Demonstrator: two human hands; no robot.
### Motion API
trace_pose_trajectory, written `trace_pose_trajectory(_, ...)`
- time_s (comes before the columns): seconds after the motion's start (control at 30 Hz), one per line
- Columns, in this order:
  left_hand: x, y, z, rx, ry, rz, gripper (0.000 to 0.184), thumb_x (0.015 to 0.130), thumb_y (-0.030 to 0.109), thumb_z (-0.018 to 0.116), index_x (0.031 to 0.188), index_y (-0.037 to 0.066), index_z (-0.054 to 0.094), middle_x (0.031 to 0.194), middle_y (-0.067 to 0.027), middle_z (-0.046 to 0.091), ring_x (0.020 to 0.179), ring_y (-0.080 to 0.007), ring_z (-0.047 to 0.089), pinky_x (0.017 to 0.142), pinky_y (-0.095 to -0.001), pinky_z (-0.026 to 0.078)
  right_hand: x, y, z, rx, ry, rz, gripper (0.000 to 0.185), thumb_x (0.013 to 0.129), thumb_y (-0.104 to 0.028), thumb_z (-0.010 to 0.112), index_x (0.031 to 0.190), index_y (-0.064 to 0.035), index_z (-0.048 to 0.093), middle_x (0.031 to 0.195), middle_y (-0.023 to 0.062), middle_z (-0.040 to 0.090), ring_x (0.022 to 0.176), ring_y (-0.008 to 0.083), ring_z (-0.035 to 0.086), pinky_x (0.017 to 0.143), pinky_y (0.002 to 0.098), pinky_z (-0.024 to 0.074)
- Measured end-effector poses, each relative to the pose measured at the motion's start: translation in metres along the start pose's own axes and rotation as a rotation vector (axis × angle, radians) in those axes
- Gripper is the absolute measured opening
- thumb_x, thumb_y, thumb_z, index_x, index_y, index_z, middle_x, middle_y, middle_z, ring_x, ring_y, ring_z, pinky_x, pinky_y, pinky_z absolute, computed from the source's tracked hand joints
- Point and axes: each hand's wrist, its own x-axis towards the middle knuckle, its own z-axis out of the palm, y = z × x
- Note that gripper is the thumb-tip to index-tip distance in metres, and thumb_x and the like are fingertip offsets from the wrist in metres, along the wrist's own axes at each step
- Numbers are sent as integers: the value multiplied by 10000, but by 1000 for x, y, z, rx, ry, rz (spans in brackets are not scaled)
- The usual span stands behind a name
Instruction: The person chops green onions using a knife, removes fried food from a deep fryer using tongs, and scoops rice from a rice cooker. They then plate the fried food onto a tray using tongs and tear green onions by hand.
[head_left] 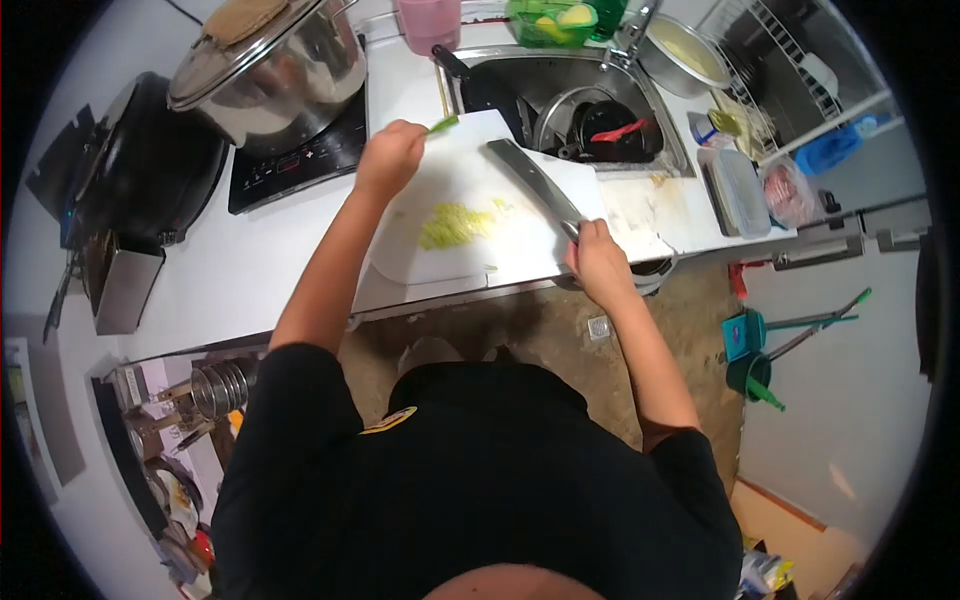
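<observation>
On the white cutting board (400, 258) lies a loose heap of chopped pale green pieces (455, 226). My left hand (392, 155) is closed on a short green stalk (443, 125) above the board's upper left part. My right hand (602, 262) grips the handle of a large knife (535, 183) at the board's right side. The wide blade slants up and to the left, to the right of the chopped pieces and apart from them.
A steel pot (290, 90) stands on the black induction cooker (290, 165) at the left. Behind the board is a sink (545, 70) holding pans. Plastic containers (735, 190) and a dish rack (795, 60) are at the right.
</observation>
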Motion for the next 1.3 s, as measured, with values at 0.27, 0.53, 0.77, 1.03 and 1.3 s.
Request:
trace_pose_trajectory(0.27,-120,18,-116,-560,709,-611,310,896,32,581,1194,-40,538,964,-68,643,845,-85,597,751,-202,480,10,-69,-23,768,-464,129,326,954,-268,471,1006,53,505,615,103,570,544,191,593,533,319,492)
trace_pose_trajectory(0.53,-173,-18,-147,-604,824,-786,269,914,73,567,1157,-42,550,970,-65,628,835,-101,593,764,-237,505,4,-129,46,584,-433,-18,319,923,-263,507,850,48,511,630,238,571,596,383,591,559,428,470)
trace_pose_trajectory(0.77,-168,-43,-135,-633,678,-761,278,913,88,572,1163,-34,556,1021,-73,623,897,-120,588,821,-251,486,16,-87,11,411,-376,66,312,923,-259,500,859,46,517,661,231,576,574,308,590,567,374,461)
trace_pose_trajectory(1.03,-142,-19,-125,-589,588,-689,295,915,96,577,1177,-39,554,1067,-101,629,937,-137,597,851,-275,491,42,-26,-14,786,-480,90,258,944,-216,484,771,-24,493,534,-7,480,459,69,449,462,245,379)
trace_pose_trajectory(1.3,-140,11,-105,-519,762,-753,255,894,65,604,1129,-35,601,974,-65,647,862,-89,588,785,-216,472,43,-9,-20,503,-683,-484,233,889,-221,558,834,0,514,601,160,481,558,352,492,547,391,408)
